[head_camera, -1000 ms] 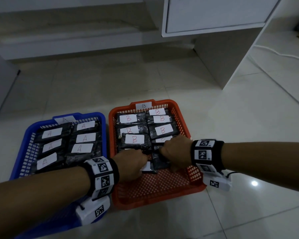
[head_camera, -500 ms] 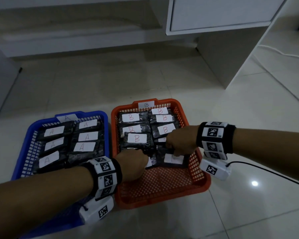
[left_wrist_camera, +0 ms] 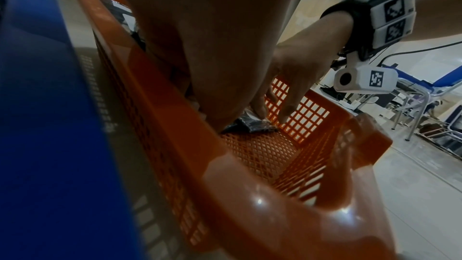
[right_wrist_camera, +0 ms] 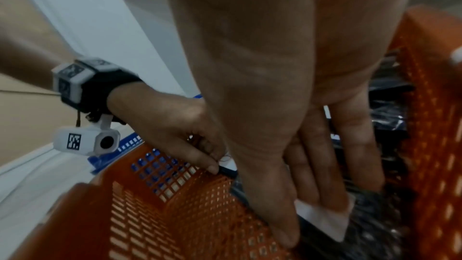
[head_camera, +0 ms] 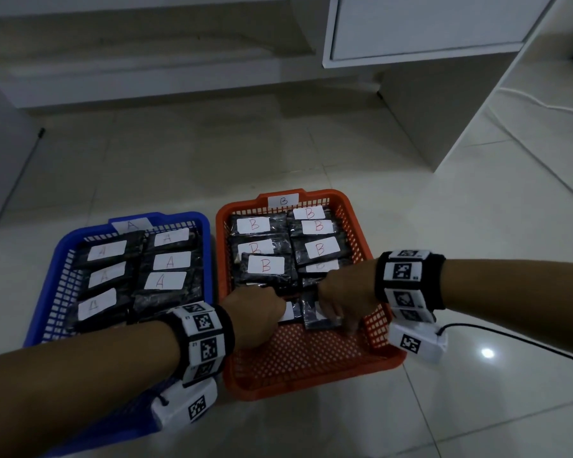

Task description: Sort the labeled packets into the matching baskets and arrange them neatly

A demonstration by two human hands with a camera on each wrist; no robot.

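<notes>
1. Nearest: both forearms reached in over the near rims, each wrist wearing a black band (head_camera: 411,279) with printed marker tiles and a small white camera pod below it.
2. Left hand (head_camera: 255,314) sat low in the orange basket (head_camera: 311,368), its fingers curled down onto the near edge of a black packet; the right wrist view showed fingertips pinching that edge.
3. Right hand (head_camera: 346,305) lay on the neighbouring black packet (head_camera: 315,317), fingers (right_wrist_camera: 322,167) straight and flat on its white label, thumb along the packet's near edge.
4. Both packets lay at the front of the filled rows; the near part of the orange basket floor was bare mesh.
5. Their labels were covered by the hands, letters unreadable.
6. Farther in, B-labelled packets (head_camera: 265,266) lay in two overlapping columns; one label at mid right was half hidden.
7. Blue basket (head_camera: 47,292) stood just left, touching or nearly so, with A-labelled packets (head_camera: 169,261) in two columns; its near end was cut off behind the left arm.
8. Each basket carried a paper tag on its far rim.
9. Surface: glossy pale tiled floor (head_camera: 477,259), a lamp reflection at right, a black cable trailing from the right wrist.
10. Beyond: a white cabinet (head_camera: 427,28) overhanging a grey panel, and a low step along the wall. Lighting was dim.
</notes>
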